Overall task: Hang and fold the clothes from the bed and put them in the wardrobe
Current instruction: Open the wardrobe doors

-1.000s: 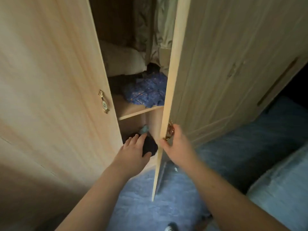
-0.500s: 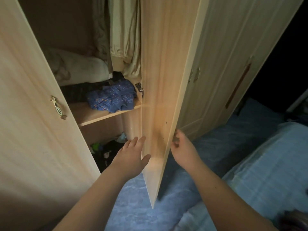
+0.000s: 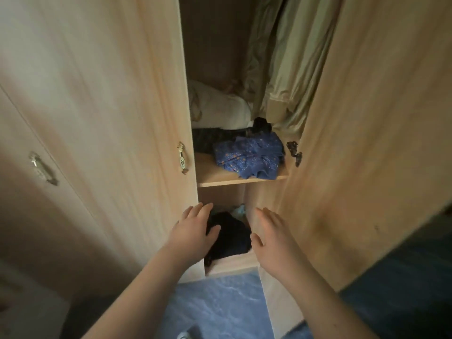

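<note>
We faced the pale wooden wardrobe, its doors apart; opening it seemed done. Inside, a blue speckled garment lay on its shelf. Low before it, our left grip and right grip spread wide, empty. Next, we judged: fetch clothes from the bed.

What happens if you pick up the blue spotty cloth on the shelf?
Probably floppy: the blue spotty cloth lies crumpled in soft folds, so it would droop. Likely light, since it looks thin. It reaches the shelf edge, so a push might slide it off.
</note>
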`<control>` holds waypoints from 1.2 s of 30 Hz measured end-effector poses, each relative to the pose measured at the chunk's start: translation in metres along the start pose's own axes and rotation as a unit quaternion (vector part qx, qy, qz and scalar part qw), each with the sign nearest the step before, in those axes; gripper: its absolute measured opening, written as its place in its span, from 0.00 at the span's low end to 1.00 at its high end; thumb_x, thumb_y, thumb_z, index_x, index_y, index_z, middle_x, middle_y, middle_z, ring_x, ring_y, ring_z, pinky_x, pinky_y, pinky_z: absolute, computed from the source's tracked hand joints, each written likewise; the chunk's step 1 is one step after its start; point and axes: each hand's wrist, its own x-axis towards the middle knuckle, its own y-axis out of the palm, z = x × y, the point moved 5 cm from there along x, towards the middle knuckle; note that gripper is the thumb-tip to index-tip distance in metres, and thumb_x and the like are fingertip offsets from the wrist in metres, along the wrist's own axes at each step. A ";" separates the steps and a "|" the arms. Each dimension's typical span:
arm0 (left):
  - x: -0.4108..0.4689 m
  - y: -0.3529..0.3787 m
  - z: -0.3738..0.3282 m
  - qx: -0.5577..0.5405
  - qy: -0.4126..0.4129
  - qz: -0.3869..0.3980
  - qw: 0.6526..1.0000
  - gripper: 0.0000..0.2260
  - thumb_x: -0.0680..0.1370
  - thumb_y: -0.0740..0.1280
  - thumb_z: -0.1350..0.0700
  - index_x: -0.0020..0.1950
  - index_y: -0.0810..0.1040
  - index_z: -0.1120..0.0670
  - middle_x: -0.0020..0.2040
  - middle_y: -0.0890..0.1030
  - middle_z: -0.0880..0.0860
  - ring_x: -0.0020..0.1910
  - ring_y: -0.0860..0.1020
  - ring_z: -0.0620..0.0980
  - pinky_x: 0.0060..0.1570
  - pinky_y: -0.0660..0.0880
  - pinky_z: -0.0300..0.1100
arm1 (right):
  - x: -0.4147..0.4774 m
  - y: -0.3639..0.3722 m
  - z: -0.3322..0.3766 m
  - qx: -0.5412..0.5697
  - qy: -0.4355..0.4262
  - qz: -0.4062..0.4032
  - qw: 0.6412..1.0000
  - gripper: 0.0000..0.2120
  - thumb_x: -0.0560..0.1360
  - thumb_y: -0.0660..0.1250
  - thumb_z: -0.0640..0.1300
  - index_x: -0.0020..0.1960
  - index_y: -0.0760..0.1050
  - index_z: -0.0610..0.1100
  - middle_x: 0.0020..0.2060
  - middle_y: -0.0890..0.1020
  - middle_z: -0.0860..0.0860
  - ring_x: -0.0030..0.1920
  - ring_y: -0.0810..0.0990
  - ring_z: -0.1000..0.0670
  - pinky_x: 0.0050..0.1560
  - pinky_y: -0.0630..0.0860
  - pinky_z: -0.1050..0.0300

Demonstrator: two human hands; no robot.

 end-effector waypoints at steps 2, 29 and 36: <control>0.020 -0.016 0.032 -0.022 -0.024 -0.030 0.999 0.27 0.82 0.59 0.42 0.79 0.59 0.49 0.78 0.64 0.49 0.76 0.62 0.52 0.72 0.63 0.47 | 0.038 0.019 0.017 -0.008 -0.013 0.005 1.000 0.31 0.80 0.61 0.52 0.79 0.55 0.48 0.75 0.63 0.50 0.76 0.59 0.50 0.75 0.61 0.52; 0.004 -0.054 0.096 -0.263 -0.095 -0.137 0.950 0.19 0.79 0.63 0.55 0.70 0.67 0.50 0.62 0.75 0.47 0.58 0.75 0.43 0.58 0.72 0.36 | 0.078 0.064 0.131 0.019 -0.134 0.051 0.989 0.36 0.79 0.63 0.50 0.81 0.46 0.52 0.79 0.56 0.54 0.78 0.52 0.54 0.77 0.54 0.57; -0.145 -0.071 0.143 -0.234 -0.211 -0.158 0.936 0.13 0.78 0.63 0.56 0.60 0.66 0.45 0.53 0.74 0.44 0.46 0.76 0.43 0.41 0.69 0.30 | -0.041 0.089 0.193 -0.012 -0.209 0.131 0.969 0.36 0.81 0.59 0.54 0.80 0.40 0.57 0.80 0.50 0.56 0.79 0.49 0.53 0.78 0.54 0.53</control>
